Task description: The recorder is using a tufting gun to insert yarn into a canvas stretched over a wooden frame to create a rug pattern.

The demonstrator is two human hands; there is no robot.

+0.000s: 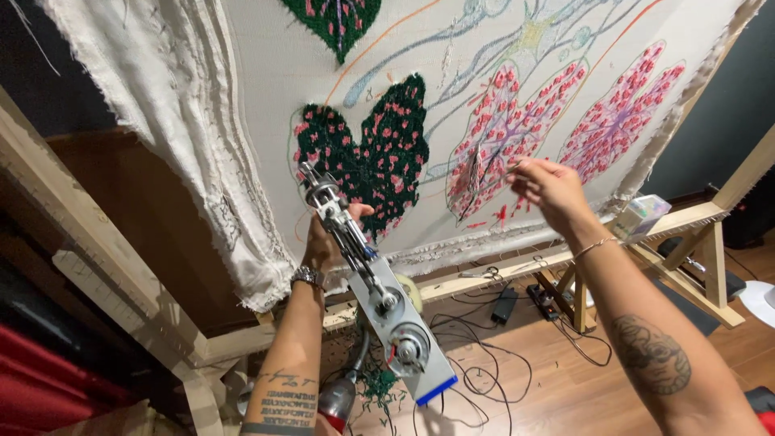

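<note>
Left hand (327,242) clamped on the tufting gun (367,282), right hand (545,187) pinching loose yarn at the cloth (266,73): dark leaves filled, pink leaves only half tufted.

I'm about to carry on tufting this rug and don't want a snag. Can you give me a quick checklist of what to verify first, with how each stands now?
1. Left hand has a firm grip on the silver metal tufting gun: ok.
2. Gun tip set against the stretched white backing cloth by the dark green leaf with pink spots: cannot tell if touching.
3. Right hand away from the gun tip: ok, it pinches a thin strand near the pink leaf.
4. Yarn threaded through the needle: cannot tell.
5. Black cables on the wooden floor clear of feet: cannot tell.
</note>
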